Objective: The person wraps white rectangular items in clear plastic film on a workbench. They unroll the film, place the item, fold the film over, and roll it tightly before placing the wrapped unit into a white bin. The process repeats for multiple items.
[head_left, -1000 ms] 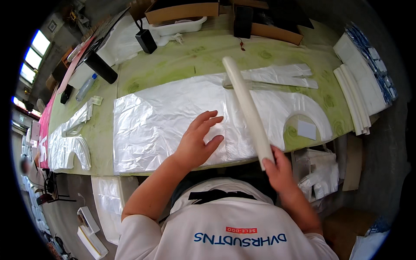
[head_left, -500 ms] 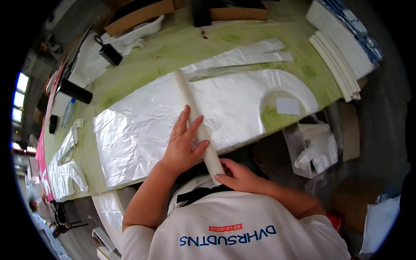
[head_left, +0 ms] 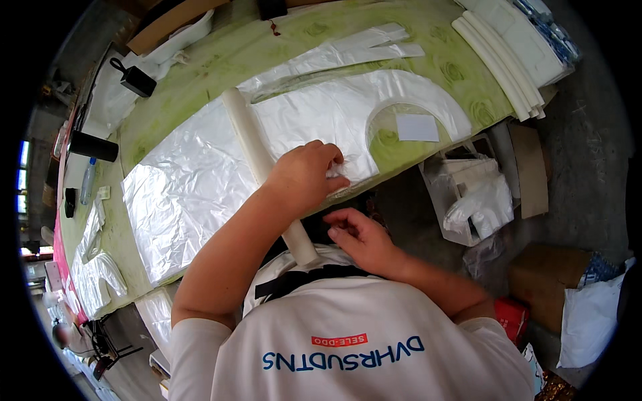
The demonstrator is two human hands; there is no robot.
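A thin, shiny white plastic film sheet (head_left: 180,187) lies spread on the table, with a curved cutout at its right end. Across it rests a long pale roll or tube (head_left: 249,134), its near end against my waist. My left hand (head_left: 309,175) has its arm over the tube and is closed on a bunched bit of the film near the table's front edge. Just in front of my body, my right hand (head_left: 366,242) is loosely curled, thumb and forefinger apart, with nothing visible in it. A white card (head_left: 417,127) lies within the cutout.
Pale tubes (head_left: 498,63) lie at the table's right end by a white box. A film strip (head_left: 334,53) lies farther back. On the left are a black speaker-like box (head_left: 138,81), a black cylinder (head_left: 93,146) and a bottle (head_left: 88,180). A bin (head_left: 448,207) holding film stands below right.
My left hand has left the tube and moved right onto the film, bunching it. My right hand has let go of the tube's near end. The view has shifted.
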